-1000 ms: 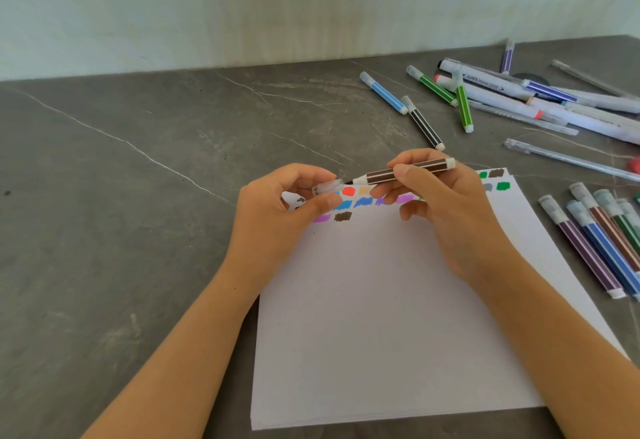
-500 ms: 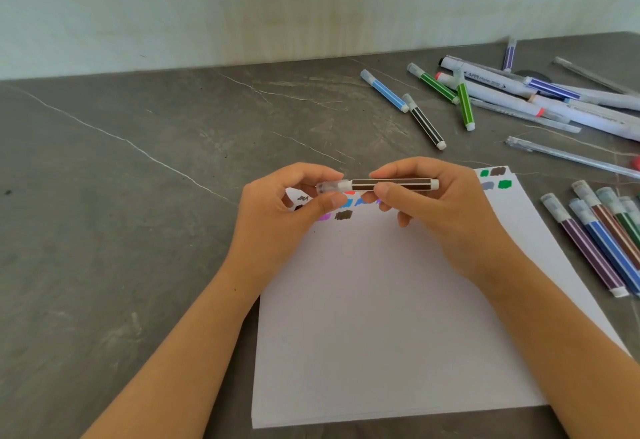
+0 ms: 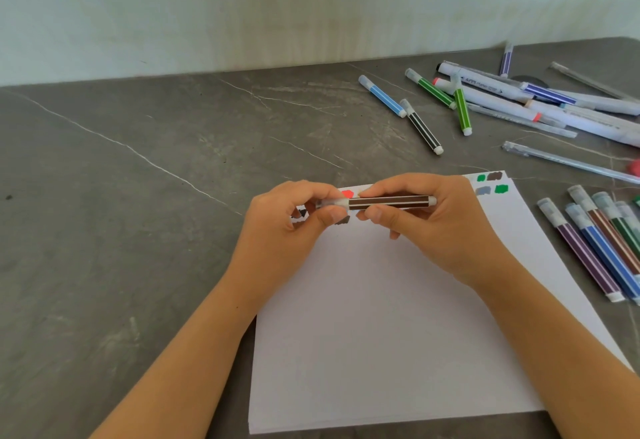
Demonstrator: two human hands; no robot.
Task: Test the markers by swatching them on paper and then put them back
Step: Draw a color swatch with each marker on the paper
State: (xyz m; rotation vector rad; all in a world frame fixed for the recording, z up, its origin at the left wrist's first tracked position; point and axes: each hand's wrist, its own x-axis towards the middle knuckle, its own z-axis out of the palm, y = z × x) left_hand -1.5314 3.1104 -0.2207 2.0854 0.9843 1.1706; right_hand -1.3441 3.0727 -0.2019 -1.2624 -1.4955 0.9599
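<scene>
While my left hand (image 3: 287, 231) pinches the clear cap (image 3: 333, 204) and my right hand (image 3: 436, 227) grips the brown marker (image 3: 388, 202) level above the paper (image 3: 381, 334) at mid-surface (image 3: 138, 196), I should push both straight together until the cap seats.

Grey stone-look table top (image 3: 138, 248) fills the lower and middle frame, and its far edge meets the wall across the upper third. Thin white vein (image 3: 138, 156) runs diagonally from far left toward centre; fainter veins cross the upper middle. Small dark speck (image 3: 8, 197) at the left edge. Pale wall (image 3: 242, 6), faintly streaked and stained. Small pink-red object (image 3: 634, 166) cut off at the right edge, identity unclear. Dark round item (image 3: 523, 79) at upper right, mostly covered.
</scene>
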